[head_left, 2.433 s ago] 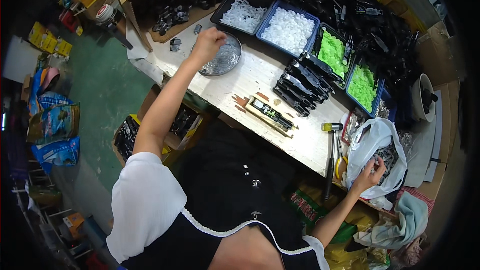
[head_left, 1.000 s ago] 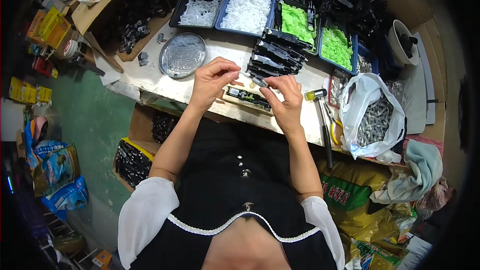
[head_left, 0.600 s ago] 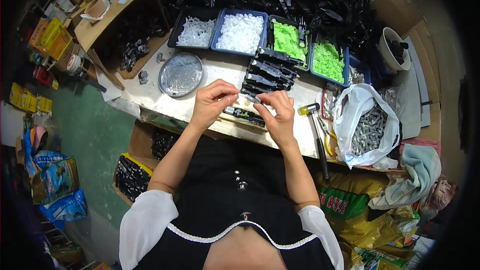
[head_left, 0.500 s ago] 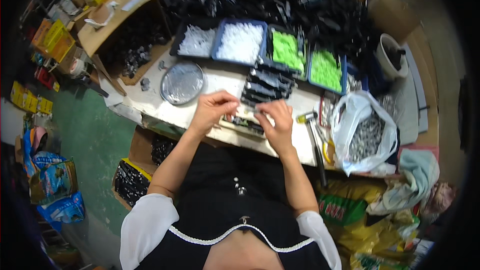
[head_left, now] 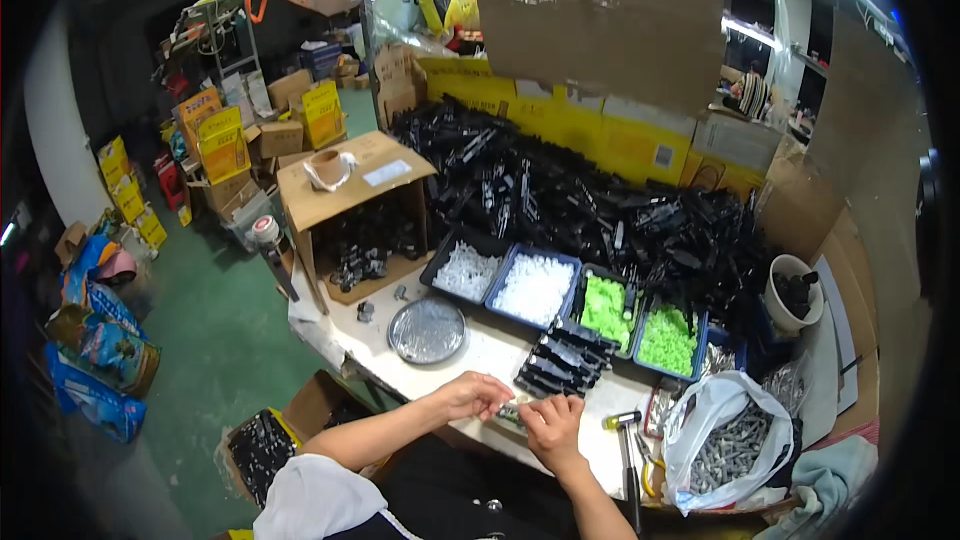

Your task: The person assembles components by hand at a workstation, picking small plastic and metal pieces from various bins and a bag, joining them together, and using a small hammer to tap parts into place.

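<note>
Over the front edge of the white workbench (head_left: 500, 342), my two hands work close together. My left hand (head_left: 474, 397) is closed, its thumb and fingertips pinched. Beside it, my right hand (head_left: 552, 428) is also closed, fingers bent down. What they hold is too small to name; a pale bit shows between the fingertips. Under the hands lies a low, narrow piece (head_left: 511, 415) that they mostly cover. Just beyond them, several long black plastic parts (head_left: 560, 360) lie side by side in a stack.
Behind stand trays of clear pieces (head_left: 468, 272), white pieces (head_left: 535, 287) and green pieces (head_left: 666, 340), before a heap of black parts (head_left: 600, 200). A round metal dish (head_left: 427, 331) sits left. At right are a hammer (head_left: 628, 460) and a plastic bag of grey parts (head_left: 735, 450).
My view has tilted up, so the bench and hands sit lower and the back wall shows. My hands stay together over the bench edge, the left now closer to the right.
</note>
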`<state>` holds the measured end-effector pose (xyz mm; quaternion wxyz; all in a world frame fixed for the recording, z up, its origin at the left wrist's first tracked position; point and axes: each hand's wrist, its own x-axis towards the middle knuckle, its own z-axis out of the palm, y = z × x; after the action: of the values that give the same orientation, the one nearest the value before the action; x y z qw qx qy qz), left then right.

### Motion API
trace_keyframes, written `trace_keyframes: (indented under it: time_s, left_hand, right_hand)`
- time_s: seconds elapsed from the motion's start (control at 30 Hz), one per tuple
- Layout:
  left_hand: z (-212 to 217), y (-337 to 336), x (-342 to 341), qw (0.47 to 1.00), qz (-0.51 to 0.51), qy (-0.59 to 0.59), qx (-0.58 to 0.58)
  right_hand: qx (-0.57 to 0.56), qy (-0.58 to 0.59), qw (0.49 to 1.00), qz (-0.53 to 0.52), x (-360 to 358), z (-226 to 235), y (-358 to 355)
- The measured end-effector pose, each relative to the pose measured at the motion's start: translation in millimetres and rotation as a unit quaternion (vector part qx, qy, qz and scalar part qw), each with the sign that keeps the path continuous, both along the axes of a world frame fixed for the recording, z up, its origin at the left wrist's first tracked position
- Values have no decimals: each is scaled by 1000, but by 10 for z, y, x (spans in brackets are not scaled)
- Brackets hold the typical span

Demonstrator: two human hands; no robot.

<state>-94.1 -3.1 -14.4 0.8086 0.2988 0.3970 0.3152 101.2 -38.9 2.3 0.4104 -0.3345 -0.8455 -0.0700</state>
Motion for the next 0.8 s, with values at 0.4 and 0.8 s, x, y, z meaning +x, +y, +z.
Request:
trace_keyframes:
  time_s: [0.4,0.8]
  left_hand:
    - [-30,-106,3,998,-28,-42,-46]
    - [-102,-76,-8,694,118,407,582]
  right_hand:
    - [-51,24,998,2,16,-15,-108]
    - [-252,132,949,-139,438,-213,-193]
